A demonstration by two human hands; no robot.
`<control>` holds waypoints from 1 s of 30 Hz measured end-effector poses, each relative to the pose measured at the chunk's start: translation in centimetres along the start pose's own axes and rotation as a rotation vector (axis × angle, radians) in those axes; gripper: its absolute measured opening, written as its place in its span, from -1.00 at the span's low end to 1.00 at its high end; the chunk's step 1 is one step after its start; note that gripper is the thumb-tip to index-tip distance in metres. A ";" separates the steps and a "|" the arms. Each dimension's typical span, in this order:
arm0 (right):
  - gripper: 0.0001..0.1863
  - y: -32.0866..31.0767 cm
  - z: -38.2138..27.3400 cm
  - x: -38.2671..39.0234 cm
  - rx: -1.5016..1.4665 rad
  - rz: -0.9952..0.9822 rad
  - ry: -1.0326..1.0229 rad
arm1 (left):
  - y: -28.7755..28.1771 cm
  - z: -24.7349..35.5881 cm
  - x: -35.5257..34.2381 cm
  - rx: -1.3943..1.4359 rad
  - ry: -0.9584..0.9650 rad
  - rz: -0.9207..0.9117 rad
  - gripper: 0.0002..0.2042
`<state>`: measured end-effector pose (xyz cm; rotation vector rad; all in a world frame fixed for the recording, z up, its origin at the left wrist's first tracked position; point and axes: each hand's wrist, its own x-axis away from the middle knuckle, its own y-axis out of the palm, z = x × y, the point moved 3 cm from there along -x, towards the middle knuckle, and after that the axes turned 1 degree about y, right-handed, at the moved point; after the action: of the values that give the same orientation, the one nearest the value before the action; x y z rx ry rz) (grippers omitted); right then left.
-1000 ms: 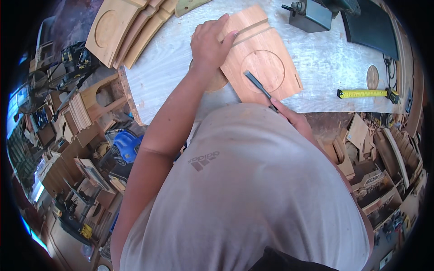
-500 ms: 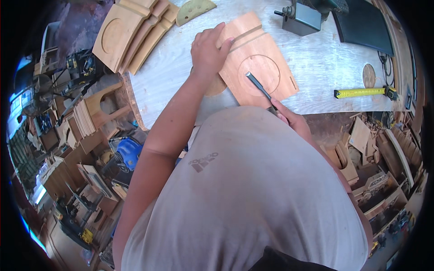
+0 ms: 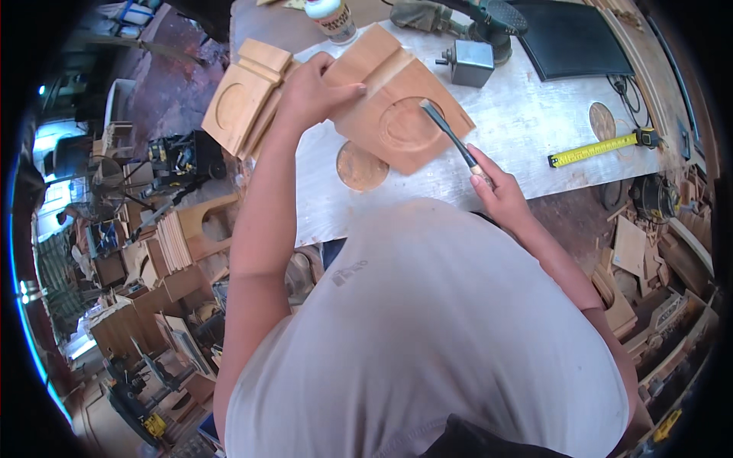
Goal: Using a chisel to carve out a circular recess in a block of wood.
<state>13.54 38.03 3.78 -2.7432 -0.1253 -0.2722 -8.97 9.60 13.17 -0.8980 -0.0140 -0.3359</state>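
Note:
My left hand [image 3: 313, 95] grips a wooden board [image 3: 353, 114] by its left edge, thumb on the upper face and fingers partly hidden. A groove crosses the board, and a shallow round recess is cut into its wider end. My right hand [image 3: 498, 189] is closed round the handle of a chisel [image 3: 456, 141]. The blade points up and left, its tip over the recess; whether it touches the wood I cannot tell. Just left of my left hand lies a stack of similar grooved boards [image 3: 248, 103].
On the pale worktable [image 3: 527, 126] are a yellow tape measure [image 3: 595, 150], a grey metal box [image 3: 471, 62], a power tool [image 3: 492, 19], a black flat panel [image 3: 573, 38] and a white bottle [image 3: 331, 19]. A round brown patch [image 3: 362, 166] shows below the board. Wood offcuts [image 3: 630, 244] lie at right.
The view has shifted, bringing the bottle into sight. The board has turned and seems lifted off the table in my left hand. My right hand and the chisel have come away from the shirt.

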 end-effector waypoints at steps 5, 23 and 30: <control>-0.46 1.0 1.1 -1.0 -0.044 0.003 -0.171 | -3.0 1.3 3.7 -0.165 0.144 0.301 -0.49; -0.50 6.2 1.2 -3.3 -0.046 -0.177 -0.025 | -1.8 -2.3 7.3 0.153 0.096 0.410 -0.60; -0.53 4.1 5.0 -2.8 -0.169 0.005 -0.111 | 0.1 -7.1 13.2 0.332 0.238 0.584 -0.68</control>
<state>12.13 36.03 -2.84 -2.9265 -0.1311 -0.1350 2.63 0.46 10.68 -0.4960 0.3955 0.1073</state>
